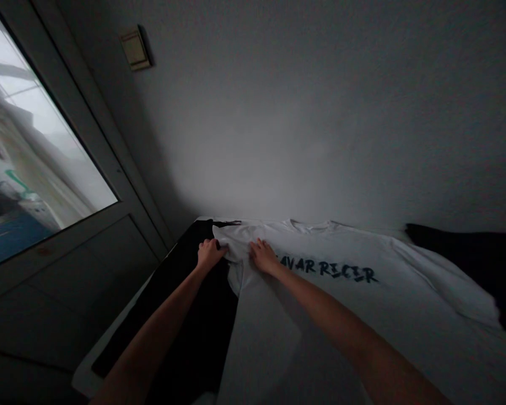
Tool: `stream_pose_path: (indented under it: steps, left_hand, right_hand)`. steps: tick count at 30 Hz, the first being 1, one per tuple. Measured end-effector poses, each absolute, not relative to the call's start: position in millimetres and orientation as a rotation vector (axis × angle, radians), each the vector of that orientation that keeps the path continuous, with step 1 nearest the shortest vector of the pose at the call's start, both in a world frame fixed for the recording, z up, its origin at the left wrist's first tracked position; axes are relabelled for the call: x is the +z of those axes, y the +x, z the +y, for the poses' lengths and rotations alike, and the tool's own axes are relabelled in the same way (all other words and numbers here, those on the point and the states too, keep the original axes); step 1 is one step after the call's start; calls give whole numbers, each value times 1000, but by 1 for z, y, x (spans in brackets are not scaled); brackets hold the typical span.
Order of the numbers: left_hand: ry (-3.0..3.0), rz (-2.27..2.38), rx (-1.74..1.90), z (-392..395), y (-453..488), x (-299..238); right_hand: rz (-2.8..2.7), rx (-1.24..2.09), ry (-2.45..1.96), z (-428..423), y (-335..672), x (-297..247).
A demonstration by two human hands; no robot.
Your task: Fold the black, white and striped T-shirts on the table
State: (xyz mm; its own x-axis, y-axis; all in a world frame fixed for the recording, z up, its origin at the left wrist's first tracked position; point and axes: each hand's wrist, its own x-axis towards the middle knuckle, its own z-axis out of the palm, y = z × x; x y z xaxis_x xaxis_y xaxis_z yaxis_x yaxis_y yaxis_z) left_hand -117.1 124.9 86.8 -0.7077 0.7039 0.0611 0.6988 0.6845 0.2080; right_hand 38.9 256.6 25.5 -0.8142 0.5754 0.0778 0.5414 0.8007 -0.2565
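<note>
A white T-shirt [346, 304] with dark lettering across the chest lies spread flat on a dark-covered surface [185, 315]. My left hand [209, 253] is closed on the edge of the shirt's left sleeve. My right hand [262, 256] rests on the shirt just right of that sleeve, near the start of the lettering, its fingers pressed down on the cloth. Both forearms reach in from the bottom of the view.
A plain grey wall rises right behind the surface. A door with a large glass pane [34, 152] stands at the left. A small beige wall box [135, 49] sits high up. Dark cloth [472, 259] lies at the far right.
</note>
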Motion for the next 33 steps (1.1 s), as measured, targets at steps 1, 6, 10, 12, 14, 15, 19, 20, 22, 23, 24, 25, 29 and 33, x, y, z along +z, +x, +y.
stream_pose_path:
  steps: [1,6,10,12,14,15,19,20,22,23,24,25,29,33]
  left_hand:
    - [1156,2865,369,129,-114,88]
    - [1116,2828,375,129,-106,99]
    - [1064,2828,254,111,-107,106]
    - [1054,2837,184,103,-104,109]
    - [1054,2885,141,101,-98,111]
    - [1082,2934,127,104,-94,111]
    - [1580,2982,91,133,-84,102]
    - [1723,2898,58,141,-87,98]
    - [1861,2727,-20,155,-97,89]
    - [1864,2687,-68,159,-105,84]
    - [1841,2686,-113,161,-114,80]
    - [1804,2709,-148,162,-123,78]
    - [1588,2923,-267,168,-142,77]
    - [1858,2965,-204,189,-133,73]
  right_hand:
    - [-2840,331,-894,254,40,23]
    - [-2868,331,-957,246,43,21]
    - [-2882,374,-964,243,45,27]
    - [-2880,399,-975,242,45,30]
    - [-2881,389,-946,238,43,31]
    - [-2880,371,-898,235,41,30]
    - [-2859,360,-488,216,27,23]
    - [-2856,389,-359,212,23,22]
    - [-2858,491,-77,207,16,22]
    - [-2855,567,47,208,15,23]
    - [-2845,647,126,212,14,24]
    - [-2826,712,133,217,14,26]
    - [-2680,621,-542,245,13,33]
    - [-2745,603,-598,248,0,29]
